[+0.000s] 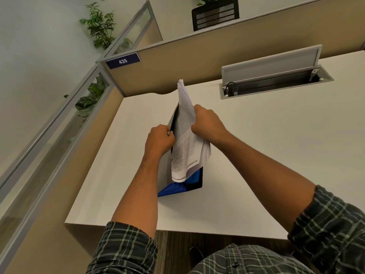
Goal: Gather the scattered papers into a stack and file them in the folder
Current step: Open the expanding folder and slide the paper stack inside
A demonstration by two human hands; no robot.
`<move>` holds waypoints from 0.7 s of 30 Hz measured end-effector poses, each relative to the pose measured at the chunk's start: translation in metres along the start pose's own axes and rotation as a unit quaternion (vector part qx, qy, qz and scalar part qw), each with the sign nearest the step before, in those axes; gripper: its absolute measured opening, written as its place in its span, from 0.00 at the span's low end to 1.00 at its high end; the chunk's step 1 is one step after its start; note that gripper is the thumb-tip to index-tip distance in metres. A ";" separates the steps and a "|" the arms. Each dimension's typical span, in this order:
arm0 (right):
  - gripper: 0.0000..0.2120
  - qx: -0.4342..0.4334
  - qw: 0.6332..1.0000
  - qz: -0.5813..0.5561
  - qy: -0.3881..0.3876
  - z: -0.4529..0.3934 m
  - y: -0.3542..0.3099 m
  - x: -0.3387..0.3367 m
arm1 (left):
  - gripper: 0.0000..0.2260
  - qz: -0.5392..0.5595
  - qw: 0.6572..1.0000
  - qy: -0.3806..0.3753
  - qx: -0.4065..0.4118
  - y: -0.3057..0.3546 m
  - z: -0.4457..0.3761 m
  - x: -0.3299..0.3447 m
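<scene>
A thick stack of printed papers [185, 139] stands on edge above the white desk [256, 155], its lower part inside a blue and black folder [177, 187] that stands open on the desk. My right hand [207, 121] grips the stack's right edge near its middle. My left hand [160, 138] grips the folder's left flap and holds it apart from the papers. The upper end of the stack sticks out past both hands.
A cable tray with its lid raised [274, 76] is set into the desk at the back right. Beige partition walls [197, 60] with a "435" plate [122, 60] close off the back and left. Plants [100, 26] stand beyond them.
</scene>
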State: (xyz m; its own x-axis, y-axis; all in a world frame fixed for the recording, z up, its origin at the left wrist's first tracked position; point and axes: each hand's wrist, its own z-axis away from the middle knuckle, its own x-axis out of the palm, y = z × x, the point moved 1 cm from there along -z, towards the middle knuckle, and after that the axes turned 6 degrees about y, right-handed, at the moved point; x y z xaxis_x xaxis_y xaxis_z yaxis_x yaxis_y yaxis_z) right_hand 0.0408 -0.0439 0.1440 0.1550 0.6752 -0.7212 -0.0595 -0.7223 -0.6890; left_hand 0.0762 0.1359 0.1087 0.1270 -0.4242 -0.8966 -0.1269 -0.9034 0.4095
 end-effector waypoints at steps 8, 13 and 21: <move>0.20 -0.001 0.999 -0.026 0.035 -0.006 -0.004 -0.020 | 0.15 0.006 1.000 0.011 0.014 0.006 -0.004 -0.003; 0.23 0.031 0.998 -0.044 0.026 0.000 0.010 -0.022 | 0.11 0.012 1.000 0.001 0.010 0.006 -0.005 0.000; 0.25 0.009 0.998 -0.026 0.047 0.010 0.008 -0.037 | 0.12 -0.029 0.999 -0.001 0.040 0.010 -0.007 0.003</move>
State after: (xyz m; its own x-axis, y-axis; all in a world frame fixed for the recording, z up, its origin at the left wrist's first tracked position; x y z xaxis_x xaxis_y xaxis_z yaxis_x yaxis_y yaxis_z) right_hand 0.0251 -0.0733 0.1648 0.2509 0.6935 -0.6754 -0.0676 -0.6834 -0.7269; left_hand 0.0819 0.1251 0.1114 0.1355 -0.3706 -0.9189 -0.1981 -0.9188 0.3413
